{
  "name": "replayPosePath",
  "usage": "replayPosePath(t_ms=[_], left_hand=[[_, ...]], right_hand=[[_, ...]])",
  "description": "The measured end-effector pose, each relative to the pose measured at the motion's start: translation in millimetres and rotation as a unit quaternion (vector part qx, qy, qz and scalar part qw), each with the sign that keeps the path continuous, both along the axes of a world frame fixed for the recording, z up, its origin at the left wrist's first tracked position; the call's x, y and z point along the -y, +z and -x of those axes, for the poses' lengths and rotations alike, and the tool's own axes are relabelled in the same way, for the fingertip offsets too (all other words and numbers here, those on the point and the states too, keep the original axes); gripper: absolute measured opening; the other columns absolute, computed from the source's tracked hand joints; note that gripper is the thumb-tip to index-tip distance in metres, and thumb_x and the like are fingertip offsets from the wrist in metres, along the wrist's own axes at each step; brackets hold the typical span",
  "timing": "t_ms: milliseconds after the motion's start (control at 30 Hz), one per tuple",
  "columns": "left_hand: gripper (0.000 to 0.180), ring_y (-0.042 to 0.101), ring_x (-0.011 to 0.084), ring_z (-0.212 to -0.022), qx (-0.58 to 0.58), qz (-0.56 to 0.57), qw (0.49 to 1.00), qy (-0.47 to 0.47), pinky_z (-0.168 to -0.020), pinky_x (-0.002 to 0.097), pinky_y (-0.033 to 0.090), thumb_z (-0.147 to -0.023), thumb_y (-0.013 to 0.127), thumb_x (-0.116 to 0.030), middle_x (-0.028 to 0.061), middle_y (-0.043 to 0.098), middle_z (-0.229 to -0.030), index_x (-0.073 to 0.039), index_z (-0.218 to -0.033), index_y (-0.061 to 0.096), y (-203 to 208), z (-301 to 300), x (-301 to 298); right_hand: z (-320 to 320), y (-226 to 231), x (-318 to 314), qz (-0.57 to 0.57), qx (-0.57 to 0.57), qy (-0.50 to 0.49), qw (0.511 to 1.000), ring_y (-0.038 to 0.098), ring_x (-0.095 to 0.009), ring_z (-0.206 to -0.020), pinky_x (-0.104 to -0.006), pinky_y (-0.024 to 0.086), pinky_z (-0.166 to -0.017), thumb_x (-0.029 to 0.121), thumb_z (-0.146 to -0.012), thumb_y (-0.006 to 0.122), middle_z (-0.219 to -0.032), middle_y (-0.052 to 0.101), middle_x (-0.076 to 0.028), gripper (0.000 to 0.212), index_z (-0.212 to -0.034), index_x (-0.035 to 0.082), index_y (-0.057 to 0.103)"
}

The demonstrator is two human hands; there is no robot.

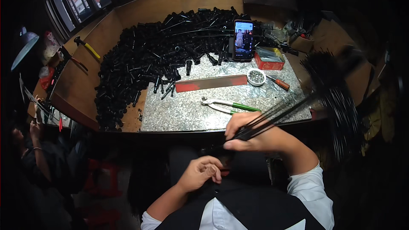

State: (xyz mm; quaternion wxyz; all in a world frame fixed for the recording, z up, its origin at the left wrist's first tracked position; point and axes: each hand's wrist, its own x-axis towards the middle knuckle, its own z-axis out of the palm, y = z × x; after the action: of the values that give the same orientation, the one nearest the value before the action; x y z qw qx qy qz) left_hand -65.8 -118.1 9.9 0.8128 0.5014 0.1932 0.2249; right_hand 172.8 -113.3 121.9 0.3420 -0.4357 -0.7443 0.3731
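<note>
The right hand is clamped around one end of a bundle of thin black rods, just near of the counter edge. The bundle's long axis runs from that fist up and to the right, fanning out blurred at its far right end. The left hand sits lower and to the left, near the lap, fingers curled loosely with thumb against fingertips; whether it pinches anything I cannot tell. It lies just apart from the gripped end. Pliers lie on the counter just beyond the right hand.
</note>
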Motion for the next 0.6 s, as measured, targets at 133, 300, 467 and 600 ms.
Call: replayPosePath(t_ms=[133, 300, 467, 600], left_hand=[[0.05, 0.06, 0.013, -0.072, -0.016, -0.22, 0.951, 0.218, -0.063, 0.0235, 0.048, -0.084, 0.067, -0.037, 0.009, 0.062, -0.079, 0.001, -0.111, 0.049, 45, 4, -21], [0.064, 0.057, 0.0114, -0.087, 0.068, -0.237, 0.914, 0.321, -0.08, 0.0226, 0.047, -0.079, 0.075, -0.023, 0.0085, 0.054, -0.104, -0.001, -0.126, 0.036, 96, 3, -44], [0.051, 0.057, 0.0097, -0.08, 0.123, -0.242, 0.914, 0.302, -0.071, 0.0224, 0.05, -0.083, 0.07, -0.013, 0.0083, 0.057, -0.097, -0.002, -0.122, 0.039, 121, 4, -58], [0.021, 0.059, 0.01, -0.073, 0.129, -0.284, 0.909, 0.277, -0.063, 0.0224, 0.051, -0.085, 0.065, -0.003, 0.0074, 0.06, -0.086, 0.0, -0.103, 0.054, 129, 2, -63]], right_hand=[[24, -52, -10, 0.081, 0.119, 0.044, 0.989, 0.062, -0.023, -0.064, -0.0323, 0.048, -0.059, 0.028, -0.075, 0.075, -0.075, 0.063, -0.013, 0.029, -0.074, 0.001, 0.064], [46, -107, -12, 0.095, 0.156, 0.102, 0.978, 0.064, -0.034, -0.067, -0.0389, 0.051, -0.065, 0.041, -0.074, 0.071, -0.064, 0.061, -0.019, 0.042, -0.072, 0.0, 0.062], [60, -107, -11, 0.17, 0.138, 0.136, 0.966, 0.064, -0.033, -0.065, -0.0391, 0.05, -0.064, 0.041, -0.075, 0.07, -0.064, 0.062, -0.016, 0.043, -0.071, 0.0, 0.061], [58, -94, -15, 0.212, 0.185, 0.164, 0.945, 0.064, -0.031, -0.071, -0.0383, 0.049, -0.067, 0.048, -0.075, 0.071, -0.071, 0.063, -0.015, 0.049, -0.08, 0.0, 0.062]])
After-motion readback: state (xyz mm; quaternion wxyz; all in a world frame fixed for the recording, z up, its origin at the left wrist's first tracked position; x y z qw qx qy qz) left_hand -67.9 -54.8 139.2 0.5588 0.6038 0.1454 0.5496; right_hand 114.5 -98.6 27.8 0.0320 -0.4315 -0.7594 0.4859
